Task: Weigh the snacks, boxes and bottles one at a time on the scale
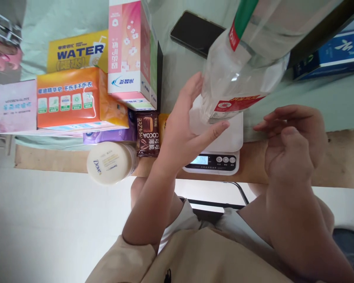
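Note:
A large clear plastic bottle (233, 74) with a red and green label stands on a white kitchen scale (224, 161) at the table's near edge. The scale's display is lit. My left hand (183, 129) is cupped beside the bottle's base on its left, fingers spread, one fingertip at the bottle's lower edge; it holds nothing. My right hand (295, 145) hovers to the right of the scale, fingers loosely curled and apart, clear of the bottle.
Left of the scale lie a cocoa packet (147, 133), a Dove jar (110, 163), a purple pack (109, 136), an orange box (73, 98), a yellow WATER box (76, 51) and a tall pink box (128, 51). A black phone (194, 33) lies behind; a blue box (333, 55) sits far right.

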A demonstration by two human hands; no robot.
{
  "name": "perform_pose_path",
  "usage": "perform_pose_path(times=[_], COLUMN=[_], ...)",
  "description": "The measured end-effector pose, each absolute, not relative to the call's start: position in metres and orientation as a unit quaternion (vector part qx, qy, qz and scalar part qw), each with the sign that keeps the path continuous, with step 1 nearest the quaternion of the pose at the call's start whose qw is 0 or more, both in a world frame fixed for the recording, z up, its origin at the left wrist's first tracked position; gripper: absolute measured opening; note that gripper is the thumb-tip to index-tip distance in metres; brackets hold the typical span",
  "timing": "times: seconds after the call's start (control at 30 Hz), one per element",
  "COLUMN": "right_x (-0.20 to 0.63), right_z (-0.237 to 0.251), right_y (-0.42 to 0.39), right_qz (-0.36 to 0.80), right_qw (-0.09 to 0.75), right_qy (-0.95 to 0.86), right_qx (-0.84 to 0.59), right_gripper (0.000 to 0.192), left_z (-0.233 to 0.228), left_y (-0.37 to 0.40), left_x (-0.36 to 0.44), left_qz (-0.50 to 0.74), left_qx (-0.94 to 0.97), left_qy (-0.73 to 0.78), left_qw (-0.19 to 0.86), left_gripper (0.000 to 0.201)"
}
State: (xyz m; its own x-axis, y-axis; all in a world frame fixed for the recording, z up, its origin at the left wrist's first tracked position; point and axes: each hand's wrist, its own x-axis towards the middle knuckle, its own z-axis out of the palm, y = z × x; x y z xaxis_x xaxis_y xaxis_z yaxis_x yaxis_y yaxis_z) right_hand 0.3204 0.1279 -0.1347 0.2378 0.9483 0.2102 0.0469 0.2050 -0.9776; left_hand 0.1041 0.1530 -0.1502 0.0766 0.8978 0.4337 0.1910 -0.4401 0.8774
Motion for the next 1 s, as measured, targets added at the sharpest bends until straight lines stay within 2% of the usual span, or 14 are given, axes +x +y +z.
perform_pose_path(times=[0.23,0.43,0.6,0.83,1.0], right_x=[0.318,0.319,0.318,0.316,0.311], right_z=[-0.134,-0.137,-0.138,-0.135,-0.128], right_y=[0.129,0.129,0.129,0.134,0.138], right_qz=[0.379,0.368,0.356,0.350,0.369], right_qw=[0.586,0.579,0.571,0.572,0.582], right_qy=[-0.473,-0.486,-0.494,-0.495,-0.466], right_qx=[-0.538,-0.541,-0.551,-0.553,-0.555], right_gripper=[0.029,0.030,0.030,0.028,0.026], left_z=[-0.150,-0.150,-0.139,-0.115,-0.083], left_y=[0.152,0.154,0.155,0.150,0.125], left_x=[0.107,0.101,0.109,0.129,0.101], left_qz=[0.537,0.532,0.534,0.590,0.676], left_qx=[0.651,0.656,0.639,0.579,0.557], left_qy=[0.417,0.417,0.446,0.453,0.438], left_qw=[0.337,0.336,0.327,0.333,0.203], left_gripper=[0.082,0.094,0.093,0.061,0.044])
